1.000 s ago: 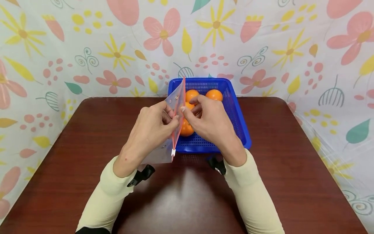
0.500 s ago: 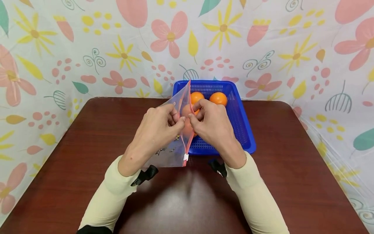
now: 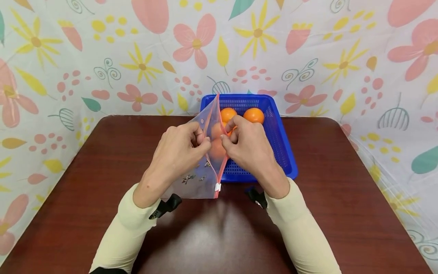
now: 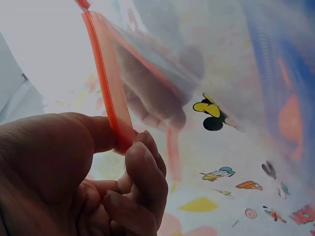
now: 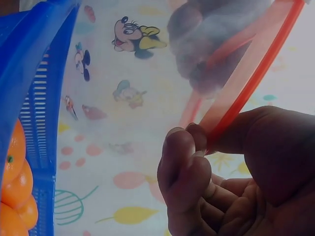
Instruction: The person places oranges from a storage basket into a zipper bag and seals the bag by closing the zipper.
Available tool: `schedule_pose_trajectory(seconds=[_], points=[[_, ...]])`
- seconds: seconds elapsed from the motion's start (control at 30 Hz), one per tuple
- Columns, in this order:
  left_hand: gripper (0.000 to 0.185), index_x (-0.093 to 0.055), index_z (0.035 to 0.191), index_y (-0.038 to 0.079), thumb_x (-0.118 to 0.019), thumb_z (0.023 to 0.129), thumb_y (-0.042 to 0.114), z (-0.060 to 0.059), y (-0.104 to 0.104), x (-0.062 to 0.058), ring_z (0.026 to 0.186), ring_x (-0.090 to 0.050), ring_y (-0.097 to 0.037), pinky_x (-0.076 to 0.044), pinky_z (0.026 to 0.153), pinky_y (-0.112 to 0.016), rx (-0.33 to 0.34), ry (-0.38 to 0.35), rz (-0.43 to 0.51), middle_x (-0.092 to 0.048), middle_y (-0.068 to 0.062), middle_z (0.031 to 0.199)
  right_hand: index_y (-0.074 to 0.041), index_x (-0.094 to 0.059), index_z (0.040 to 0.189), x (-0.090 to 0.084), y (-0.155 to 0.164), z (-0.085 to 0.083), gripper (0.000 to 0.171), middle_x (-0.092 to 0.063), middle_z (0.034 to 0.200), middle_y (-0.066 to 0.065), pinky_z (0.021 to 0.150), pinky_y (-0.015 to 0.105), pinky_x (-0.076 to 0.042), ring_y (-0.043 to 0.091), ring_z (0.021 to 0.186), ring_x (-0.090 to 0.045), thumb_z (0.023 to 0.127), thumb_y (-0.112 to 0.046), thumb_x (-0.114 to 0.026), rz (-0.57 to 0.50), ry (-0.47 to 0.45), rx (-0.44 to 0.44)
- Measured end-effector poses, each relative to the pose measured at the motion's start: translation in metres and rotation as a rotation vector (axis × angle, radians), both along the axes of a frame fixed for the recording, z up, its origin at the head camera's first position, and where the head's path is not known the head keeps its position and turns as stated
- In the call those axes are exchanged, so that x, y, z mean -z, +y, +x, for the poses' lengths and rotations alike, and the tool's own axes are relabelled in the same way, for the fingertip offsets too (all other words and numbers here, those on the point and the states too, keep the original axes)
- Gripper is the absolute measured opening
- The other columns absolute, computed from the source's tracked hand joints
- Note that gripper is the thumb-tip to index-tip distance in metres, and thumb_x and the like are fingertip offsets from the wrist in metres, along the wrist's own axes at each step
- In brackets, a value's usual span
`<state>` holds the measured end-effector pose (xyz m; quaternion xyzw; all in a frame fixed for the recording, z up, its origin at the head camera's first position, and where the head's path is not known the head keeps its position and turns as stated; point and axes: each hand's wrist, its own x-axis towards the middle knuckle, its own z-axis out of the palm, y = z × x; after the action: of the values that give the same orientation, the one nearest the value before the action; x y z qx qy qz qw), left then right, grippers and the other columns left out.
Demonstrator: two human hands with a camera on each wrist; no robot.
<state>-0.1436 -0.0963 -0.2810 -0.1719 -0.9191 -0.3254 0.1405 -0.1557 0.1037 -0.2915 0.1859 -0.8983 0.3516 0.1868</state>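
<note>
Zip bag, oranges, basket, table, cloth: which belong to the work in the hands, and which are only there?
In use:
zip bag, each orange edge pinched by left hand and right hand
oranges
blue basket

Only there:
brown table
flowered cloth

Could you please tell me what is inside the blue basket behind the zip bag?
The blue basket holds oranges; two show plainly, others only through the zip bag, so their count stays unclear.
</note>
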Motion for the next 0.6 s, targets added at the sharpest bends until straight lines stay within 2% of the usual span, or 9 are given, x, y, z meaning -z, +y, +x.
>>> schedule_pose_trajectory(seconds=[0.37,0.6], points=[[0.014,-0.056,0.072,0.02,-0.064,0.083,0.015,0.005,-0.013,-0.012,0.046,-0.048,-0.012,-0.033,0.046,-0.033,-0.03,0.036,0.03,-0.048,0.005,0.052,-0.008,-0.065,0.095,-0.004,0.005,-0.002,0.014,-0.061,0.06,0.0,0.048,0.036,-0.045,0.017,0.049,-0.056,0.09,-0.012,-0.077,0.004,-0.042,0.074],[0.015,-0.056,0.072,0.02,-0.064,0.084,0.016,0.007,-0.023,-0.016,0.05,-0.045,-0.015,-0.034,0.049,-0.034,-0.064,0.045,0.044,-0.047,0.003,0.057,-0.006,-0.068,0.099,-0.004,0.006,-0.004,0.012,-0.058,0.058,0.0,0.047,0.035,-0.041,0.018,0.048,-0.053,0.09,-0.013,-0.074,0.02,-0.051,0.089]])
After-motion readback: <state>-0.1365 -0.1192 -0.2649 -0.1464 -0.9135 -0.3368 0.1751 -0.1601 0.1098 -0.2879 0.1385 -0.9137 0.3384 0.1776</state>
